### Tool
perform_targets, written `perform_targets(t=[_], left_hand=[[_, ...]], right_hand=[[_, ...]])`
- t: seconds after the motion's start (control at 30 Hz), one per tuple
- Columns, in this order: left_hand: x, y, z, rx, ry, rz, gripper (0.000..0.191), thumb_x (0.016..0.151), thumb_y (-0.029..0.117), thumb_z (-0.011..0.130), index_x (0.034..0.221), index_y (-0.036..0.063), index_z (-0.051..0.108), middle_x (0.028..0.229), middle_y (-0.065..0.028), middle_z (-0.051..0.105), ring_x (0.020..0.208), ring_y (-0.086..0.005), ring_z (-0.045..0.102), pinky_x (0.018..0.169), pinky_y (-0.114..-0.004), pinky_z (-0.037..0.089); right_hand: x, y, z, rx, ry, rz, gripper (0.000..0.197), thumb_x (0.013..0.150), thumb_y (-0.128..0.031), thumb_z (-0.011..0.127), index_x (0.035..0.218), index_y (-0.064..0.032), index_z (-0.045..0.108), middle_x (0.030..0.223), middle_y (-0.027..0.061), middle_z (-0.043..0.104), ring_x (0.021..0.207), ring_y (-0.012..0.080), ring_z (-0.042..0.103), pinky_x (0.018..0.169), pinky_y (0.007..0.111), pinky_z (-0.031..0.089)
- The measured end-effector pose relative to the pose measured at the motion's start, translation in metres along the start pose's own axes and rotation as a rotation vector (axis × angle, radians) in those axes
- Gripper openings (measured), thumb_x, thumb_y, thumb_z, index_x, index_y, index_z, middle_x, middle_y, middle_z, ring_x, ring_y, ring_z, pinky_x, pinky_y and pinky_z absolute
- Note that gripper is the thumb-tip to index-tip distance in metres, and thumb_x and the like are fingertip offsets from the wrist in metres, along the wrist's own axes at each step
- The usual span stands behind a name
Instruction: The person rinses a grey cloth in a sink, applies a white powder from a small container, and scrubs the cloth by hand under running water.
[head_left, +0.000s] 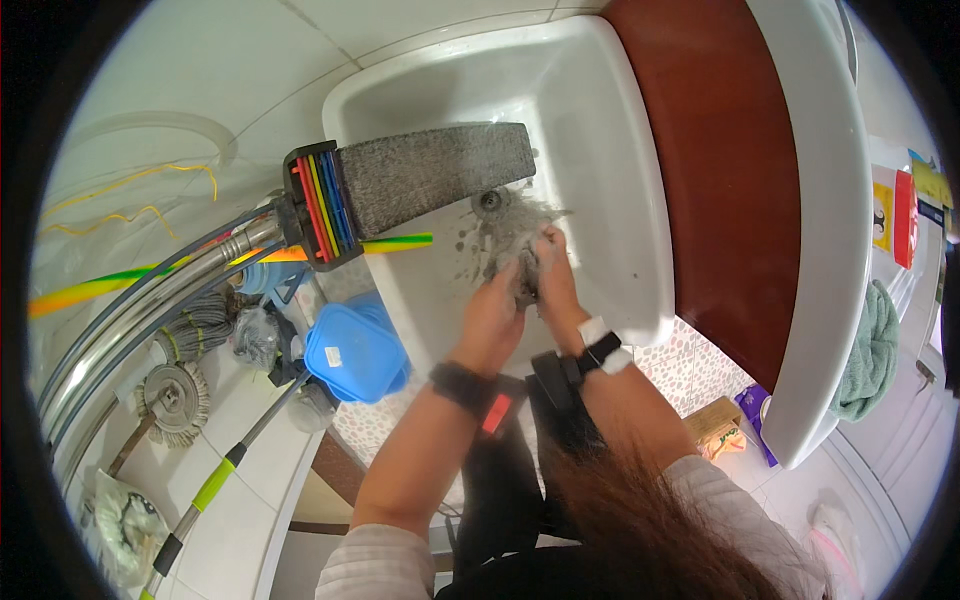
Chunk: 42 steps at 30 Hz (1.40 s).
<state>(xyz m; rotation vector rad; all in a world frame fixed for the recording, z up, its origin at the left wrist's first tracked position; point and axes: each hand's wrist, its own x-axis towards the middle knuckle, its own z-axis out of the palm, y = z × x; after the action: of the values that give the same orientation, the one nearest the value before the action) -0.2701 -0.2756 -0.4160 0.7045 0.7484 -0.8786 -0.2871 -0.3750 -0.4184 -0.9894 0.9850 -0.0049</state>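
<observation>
Low in a white ceramic sink, my left hand and my right hand are closed together around a wet, dark grey, cloth-like wad. Its exact kind is blurred. Grey dirty water and dark specks spread from it towards the drain. Behind my hands, a grey flat mop pad reaches into the sink from a black mop head with red, yellow and blue strips, resting over the left rim. I wear dark bands on both wrists.
Blue plastic lidded containers stand left of the sink. Further left are a round brush, a grey string mop and a green-and-black pole. A reddish-brown panel and a white basin with a green towel lie right.
</observation>
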Motion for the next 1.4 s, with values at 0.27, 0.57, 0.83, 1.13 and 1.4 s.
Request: perform_targets(t=[0.27, 0.57, 0.83, 1.13, 1.4], left_hand=[[-0.007, 0.012, 0.016, 0.577, -0.027, 0.324, 0.041, 0.092, 0.032, 0.036, 0.123, 0.0055, 0.039, 0.117, -0.0098, 0.05, 0.106, -0.0201, 0.048, 0.091, -0.031, 0.036], [0.003, 0.022, 0.001, 0.19, -0.053, 0.118, 0.035, 0.093, 0.033, 0.035, 0.113, 0.0069, 0.046, 0.1, -0.0042, 0.054, 0.087, -0.0151, 0.053, 0.078, -0.03, 0.044], [0.021, 0.009, -0.042, 0.488, -0.08, 0.212, 0.033, 0.091, 0.028, 0.039, 0.114, 0.006, 0.044, 0.103, -0.0052, 0.053, 0.091, -0.0166, 0.053, 0.077, -0.032, 0.044], [0.003, 0.002, 0.005, -0.092, 0.058, -0.074, 0.028, 0.089, 0.028, 0.042, 0.107, 0.007, 0.05, 0.099, -0.006, 0.056, 0.09, -0.0187, 0.054, 0.076, -0.032, 0.045], [0.007, -0.001, -0.006, 0.0, -0.04, -0.064, 0.028, 0.09, 0.021, 0.041, 0.11, 0.0026, 0.047, 0.1, -0.0088, 0.055, 0.091, -0.0198, 0.054, 0.078, -0.031, 0.046]], right_hand=[[-0.012, 0.007, 0.003, -0.35, -0.125, -0.233, 0.029, 0.08, -0.007, 0.043, 0.109, -0.0054, 0.043, 0.103, 0.0126, 0.048, 0.098, 0.0226, 0.048, 0.086, 0.031, 0.035], [-0.034, -0.005, 0.009, -0.566, -0.21, -0.401, 0.028, 0.082, -0.012, 0.049, 0.107, -0.0028, 0.046, 0.102, 0.0148, 0.051, 0.097, 0.0252, 0.049, 0.083, 0.032, 0.038], [-0.029, -0.001, 0.027, -0.571, -0.117, -0.329, 0.026, 0.081, -0.021, 0.056, 0.097, -0.0024, 0.048, 0.092, 0.0125, 0.052, 0.088, 0.0236, 0.051, 0.079, 0.032, 0.039], [-0.001, 0.003, 0.011, -0.304, 0.058, -0.176, 0.026, 0.079, -0.018, 0.059, 0.097, -0.0025, 0.047, 0.092, 0.0118, 0.051, 0.088, 0.0246, 0.05, 0.081, 0.032, 0.039], [-0.007, -0.006, 0.009, -0.674, -0.076, -0.481, 0.032, 0.078, -0.006, 0.051, 0.108, -0.0047, 0.04, 0.096, 0.01, 0.047, 0.094, 0.0177, 0.047, 0.084, 0.028, 0.037]])
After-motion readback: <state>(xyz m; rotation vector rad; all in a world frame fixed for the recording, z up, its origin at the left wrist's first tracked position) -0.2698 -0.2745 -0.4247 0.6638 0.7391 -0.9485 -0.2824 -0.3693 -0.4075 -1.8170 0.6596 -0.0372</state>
